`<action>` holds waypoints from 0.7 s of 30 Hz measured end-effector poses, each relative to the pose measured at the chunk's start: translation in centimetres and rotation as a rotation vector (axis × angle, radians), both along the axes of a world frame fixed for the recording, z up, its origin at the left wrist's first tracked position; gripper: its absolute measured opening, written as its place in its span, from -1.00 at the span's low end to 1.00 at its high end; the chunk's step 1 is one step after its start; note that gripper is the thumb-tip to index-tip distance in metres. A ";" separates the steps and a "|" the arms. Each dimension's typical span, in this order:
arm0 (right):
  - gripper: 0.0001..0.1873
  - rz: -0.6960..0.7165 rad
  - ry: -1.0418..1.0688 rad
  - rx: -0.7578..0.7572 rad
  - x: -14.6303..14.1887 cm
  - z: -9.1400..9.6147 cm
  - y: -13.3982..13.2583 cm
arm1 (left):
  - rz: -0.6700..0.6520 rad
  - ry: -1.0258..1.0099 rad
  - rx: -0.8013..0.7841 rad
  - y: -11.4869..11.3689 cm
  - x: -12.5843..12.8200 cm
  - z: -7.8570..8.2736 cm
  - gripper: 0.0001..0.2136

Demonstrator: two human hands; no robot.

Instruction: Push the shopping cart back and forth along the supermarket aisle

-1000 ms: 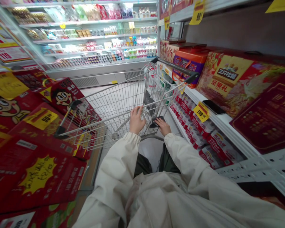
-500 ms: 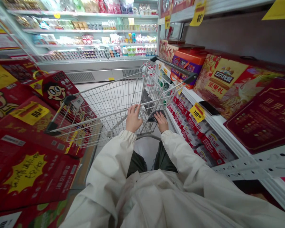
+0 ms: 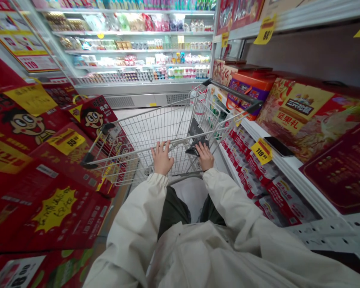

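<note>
I push a wire shopping cart [image 3: 156,128] with an empty-looking basket, its wire sides in front of me. My left hand [image 3: 162,159] lies across the cart's near metal rail with its fingers spread and curled over the bar. My right hand [image 3: 204,156] rests on the black handle grip [image 3: 196,149]. Cream jacket sleeves [image 3: 228,204] run from my wrists towards me, and dark green trousers [image 3: 174,210] show between them.
Stacked red cartons [image 3: 48,200] with yellow price signs line the left of the aisle. On the right, a white shelf [image 3: 288,168] holds gift boxes, red-and-white packs and a black phone [image 3: 278,146]. A lit refrigerated display [image 3: 138,52] stands ahead.
The view has swung, so the cart and shelves sit further right in the frame. My left hand has shifted left along the rail, with its fingers spread wider.
</note>
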State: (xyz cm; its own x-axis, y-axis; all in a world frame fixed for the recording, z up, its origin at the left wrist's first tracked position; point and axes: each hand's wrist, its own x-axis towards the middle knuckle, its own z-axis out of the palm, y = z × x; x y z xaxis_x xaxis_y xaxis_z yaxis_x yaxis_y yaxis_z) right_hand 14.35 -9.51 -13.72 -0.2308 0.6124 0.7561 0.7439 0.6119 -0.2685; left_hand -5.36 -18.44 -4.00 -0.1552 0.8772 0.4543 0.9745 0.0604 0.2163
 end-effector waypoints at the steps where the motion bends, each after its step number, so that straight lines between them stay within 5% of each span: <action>1: -0.34 -0.012 -0.009 -0.008 -0.4 -0.5 0.2 | -0.001 -0.005 -0.004 0.0 0.1 0.0 -0.29; 6: -0.31 0.044 -0.126 -0.063 -0.5 -2.4 0.0 | -0.014 -0.027 -0.007 0.4 0.2 0.1 -0.27; 15: -0.30 -0.018 -0.054 0.088 0.2 0.4 0.9 | -0.055 -0.043 -0.011 0.8 -0.3 0.0 -0.24; 21: -0.32 -0.013 -0.129 -0.010 -1.1 -3.8 1.0 | -0.051 -0.071 -0.037 1.1 0.0 0.2 -0.23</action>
